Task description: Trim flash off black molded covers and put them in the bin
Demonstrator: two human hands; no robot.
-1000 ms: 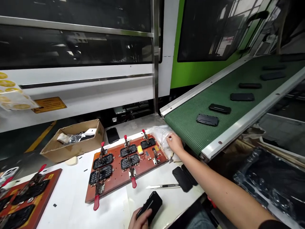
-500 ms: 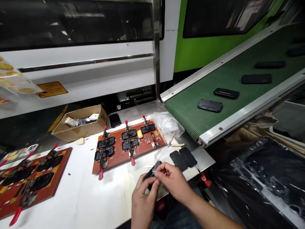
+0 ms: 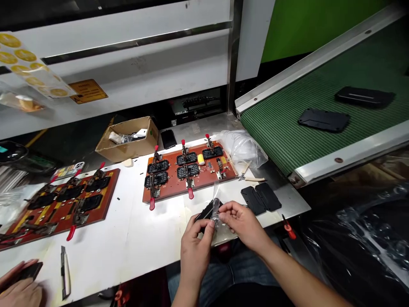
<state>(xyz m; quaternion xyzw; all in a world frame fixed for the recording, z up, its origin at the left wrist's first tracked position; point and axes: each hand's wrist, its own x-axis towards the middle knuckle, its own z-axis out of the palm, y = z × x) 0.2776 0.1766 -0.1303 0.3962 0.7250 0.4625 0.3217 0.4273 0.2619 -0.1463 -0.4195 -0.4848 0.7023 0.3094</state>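
My left hand (image 3: 195,245) is closed around a black plastic case (image 3: 205,212), tilted above the white tabletop near its front edge. Beside it, my right hand (image 3: 243,224) pinches a piece of clear plastic film (image 3: 216,205) at the right end of the case. Part of the case lies hidden under my fingers. Whether the film is a small bag or a sheet, I cannot tell. Two flat black cases (image 3: 261,198) rest just to the right, behind my right hand. Pliers with pale handles (image 3: 254,179) lie beyond them.
A brown fixture board (image 3: 204,174) with red-handled clamps holds several black parts. Another such board (image 3: 110,192) stands left. Behind are a cardboard box (image 3: 128,151) and plastic bag (image 3: 243,147). A green conveyor (image 3: 275,115) slopes down from the right. A co-worker's hands (image 3: 24,292) and a utility knife (image 3: 65,273) show lower left.
The view has swung left and down, bringing the co-worker's hands and the knife into sight. My right hand has drawn slightly away from my left, and more of the film shows.
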